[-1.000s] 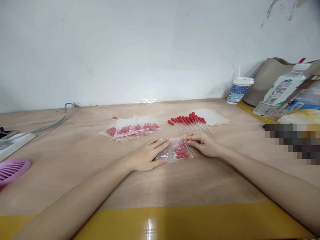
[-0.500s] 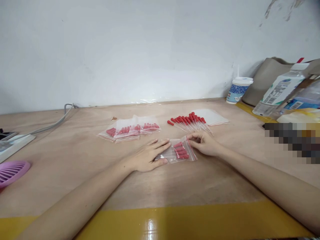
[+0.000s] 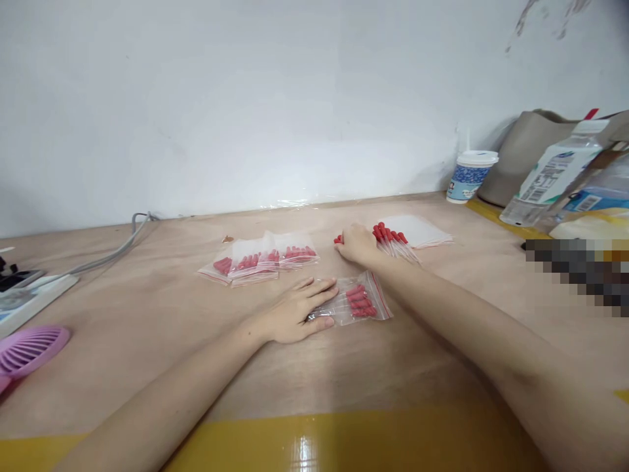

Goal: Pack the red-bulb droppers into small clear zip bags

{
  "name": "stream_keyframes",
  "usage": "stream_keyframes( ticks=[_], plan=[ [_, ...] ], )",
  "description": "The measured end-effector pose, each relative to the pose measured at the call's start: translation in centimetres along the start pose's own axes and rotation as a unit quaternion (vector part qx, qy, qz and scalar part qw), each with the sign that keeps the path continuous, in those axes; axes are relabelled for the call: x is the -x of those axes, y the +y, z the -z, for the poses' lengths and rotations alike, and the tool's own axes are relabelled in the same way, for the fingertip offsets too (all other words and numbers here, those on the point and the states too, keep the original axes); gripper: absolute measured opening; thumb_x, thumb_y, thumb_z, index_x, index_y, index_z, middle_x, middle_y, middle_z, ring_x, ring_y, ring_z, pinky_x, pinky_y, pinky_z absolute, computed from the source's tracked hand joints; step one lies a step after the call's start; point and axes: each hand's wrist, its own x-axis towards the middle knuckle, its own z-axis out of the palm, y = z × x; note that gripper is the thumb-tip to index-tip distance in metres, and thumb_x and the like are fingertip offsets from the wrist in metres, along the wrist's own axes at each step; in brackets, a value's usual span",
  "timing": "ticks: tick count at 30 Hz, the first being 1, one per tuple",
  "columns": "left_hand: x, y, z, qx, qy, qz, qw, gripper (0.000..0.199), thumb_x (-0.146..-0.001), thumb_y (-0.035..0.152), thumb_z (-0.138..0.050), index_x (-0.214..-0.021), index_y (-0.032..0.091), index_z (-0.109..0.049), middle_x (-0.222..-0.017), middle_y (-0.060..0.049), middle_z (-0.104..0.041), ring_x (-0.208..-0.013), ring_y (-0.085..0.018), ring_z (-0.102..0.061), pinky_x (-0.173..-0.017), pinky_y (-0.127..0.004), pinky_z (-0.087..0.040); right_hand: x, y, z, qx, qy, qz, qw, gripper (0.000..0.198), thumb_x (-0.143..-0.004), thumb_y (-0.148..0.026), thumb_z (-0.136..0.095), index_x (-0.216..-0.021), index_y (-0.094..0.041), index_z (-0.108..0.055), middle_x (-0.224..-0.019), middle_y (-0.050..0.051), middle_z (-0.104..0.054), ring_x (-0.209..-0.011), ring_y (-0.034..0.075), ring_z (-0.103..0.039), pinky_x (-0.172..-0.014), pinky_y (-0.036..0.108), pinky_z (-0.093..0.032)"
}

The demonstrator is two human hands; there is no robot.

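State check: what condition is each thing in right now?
Left hand: spread flat on near bag
Near bag: filled, seal unclear
Right hand: at loose droppers, grip hidden
Loose droppers: fanned out, unbagged
Far bags: filled, overlapping
Pale stack: lying flat
Cup: lidded, upright
Bottle: capped

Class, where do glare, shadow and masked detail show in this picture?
Head view: glare on the yellow strip, glints on the plastic bag under the left hand, shadow on the table below the right forearm, blocky pixels masking a patch at right.
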Motion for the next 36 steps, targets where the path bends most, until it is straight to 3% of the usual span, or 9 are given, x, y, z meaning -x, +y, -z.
stream_keyframes(
  ticks=[3, 7, 13, 15, 17, 20, 25, 30, 36],
  plan=[
    [0.0, -0.1, -0.1, -0.001, 0.001, -0.003, 1.000, 0.059, -0.092, 0.051, -0.035, -0.142, 0.022, -0.025, -0.148, -0.006, -0.024, -0.137, -0.019, -0.022, -0.114, -0.042, -0.014, -0.4, 0.0, -0.8, 0.011, 0.003, -0.036, 0.999, 0.035, -0.081, -0.033, -0.054, -0.102, -0.007, -0.064, -0.107, 0.022, -0.061, -0.104, 0.031, -0.055, -0.081, 0.037, -0.044],
    [0.0, -0.1, -0.1, -0.003, -0.002, -0.006, 1.000, 0.059, -0.092, 0.051, -0.034, -0.143, 0.023, -0.024, -0.148, -0.005, -0.026, -0.137, -0.019, -0.023, -0.114, -0.041, -0.013, -0.3, 0.1, -1.2, 0.005, 0.016, -0.032, 0.999, 0.032, -0.083, -0.029, -0.051, -0.102, -0.006, -0.063, -0.109, 0.022, -0.061, -0.107, 0.031, -0.053, -0.088, 0.040, -0.039],
    [0.0, 0.0, 0.1, 0.002, 0.004, -0.015, 1.000, 0.059, -0.092, 0.050, -0.036, -0.143, 0.025, -0.022, -0.148, -0.004, -0.026, -0.136, -0.020, -0.024, -0.113, -0.043, -0.014, 0.1, 1.8, 1.3, -0.081, 0.039, -0.014, 0.996, 0.030, -0.090, -0.032, -0.040, -0.087, -0.012, -0.063, -0.093, 0.016, -0.067, -0.089, 0.023, -0.062, -0.076, 0.031, -0.044],
    [0.0, 0.0, 0.1, 0.000, 0.004, -0.015, 1.000, 0.058, -0.092, 0.050, -0.035, -0.143, 0.025, -0.022, -0.148, -0.004, -0.027, -0.136, -0.020, -0.024, -0.113, -0.043, -0.014, 0.8, 3.5, 2.4, -0.209, 0.087, 0.015, 0.974, 0.030, -0.091, -0.037, -0.038, -0.091, -0.014, -0.057, -0.086, 0.011, -0.066, -0.080, 0.018, -0.062, -0.071, 0.028, -0.045],
    [0.0, 0.0, 0.1, -0.002, 0.004, -0.015, 1.000, 0.057, -0.092, 0.050, -0.035, -0.143, 0.025, -0.023, -0.148, -0.004, -0.027, -0.136, -0.020, -0.025, -0.113, -0.043, -0.014, 2.0, 5.5, 3.0, -0.368, 0.138, 0.045, 0.919, 0.031, -0.087, -0.043, -0.045, -0.102, -0.016, -0.048, -0.076, 0.005, -0.063, -0.072, 0.016, -0.061, -0.065, 0.027, -0.047],
    [-0.1, 0.1, 0.2, 0.001, 0.003, -0.013, 1.000, 0.056, -0.092, 0.049, -0.035, -0.142, 0.026, -0.024, -0.148, -0.004, -0.027, -0.136, -0.019, -0.025, -0.113, -0.043, -0.015, 4.7, 8.0, 3.0, -0.473, 0.146, 0.014, 0.869, 0.049, -0.078, -0.049, -0.055, -0.112, -0.021, -0.034, -0.069, -0.002, -0.053, -0.054, 0.013, -0.054, -0.052, 0.026, -0.044],
    [-0.1, 0.2, 0.3, 0.003, -0.001, -0.007, 1.000, 0.056, -0.092, 0.049, -0.036, -0.142, 0.027, -0.024, -0.148, -0.003, -0.026, -0.136, -0.020, -0.024, -0.113, -0.043, -0.015, 8.4, 9.0, 1.7, -0.546, 0.124, -0.045, 0.827, 0.046, -0.075, -0.048, -0.057, -0.106, -0.026, -0.030, -0.069, -0.004, -0.048, -0.049, 0.013, -0.053, -0.050, 0.030, -0.047],
    [-0.1, 0.2, 0.3, -0.010, -0.010, -0.003, 1.000, 0.057, -0.092, 0.050, -0.035, -0.143, 0.025, -0.023, -0.148, -0.004, -0.025, -0.137, -0.020, -0.023, -0.113, -0.042, -0.014, 8.9, 8.2, 0.7, -0.590, 0.113, -0.068, 0.797, 0.040, -0.074, -0.042, -0.058, -0.098, -0.026, -0.030, -0.075, -0.004, -0.049, -0.055, 0.012, -0.058, -0.057, 0.030, -0.052],
    [0.0, 0.1, 0.2, -0.010, -0.003, -0.012, 1.000, 0.057, -0.093, 0.050, -0.034, -0.143, 0.026, -0.022, -0.148, -0.004, -0.025, -0.137, -0.020, -0.023, -0.113, -0.043, -0.013, 9.0, 7.6, -0.3, -0.611, 0.052, -0.044, 0.789, 0.038, -0.075, -0.041, -0.056, -0.097, -0.027, -0.028, -0.071, -0.004, -0.052, -0.060, 0.015, -0.062, -0.063, 0.034, -0.055]
  ],
)
